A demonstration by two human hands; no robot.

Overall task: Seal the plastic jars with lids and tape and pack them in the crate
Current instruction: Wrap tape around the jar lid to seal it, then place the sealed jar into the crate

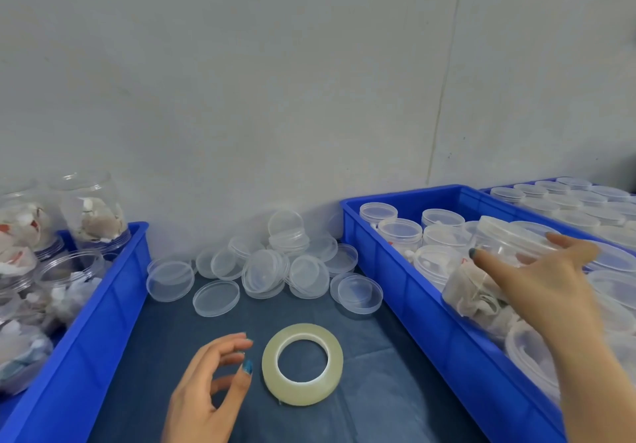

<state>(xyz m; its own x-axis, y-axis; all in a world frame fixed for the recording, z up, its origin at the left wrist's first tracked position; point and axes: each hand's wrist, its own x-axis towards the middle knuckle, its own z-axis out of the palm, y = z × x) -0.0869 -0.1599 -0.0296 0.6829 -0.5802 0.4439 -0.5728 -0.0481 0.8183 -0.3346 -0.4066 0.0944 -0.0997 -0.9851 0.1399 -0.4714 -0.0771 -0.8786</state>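
A roll of clear tape (pixel 302 364) lies flat on the dark table cloth near the front. My left hand (pixel 210 384) hovers just left of the roll with loosely curled fingers, holding nothing. My right hand (pixel 547 281) reaches over the right blue crate (pixel 426 308) and grips a lidded clear jar (pixel 492 270) tilted on its side above the other jars. That crate holds several lidded jars (pixel 401 232). A pile of loose clear lids (pixel 265 267) sits at the back of the table.
A blue crate (pixel 89 332) on the left holds several open jars with white and red contents (pixel 93 212). A second blue crate of lidded jars (pixel 571 201) stands at the far right. A grey wall rises directly behind the table.
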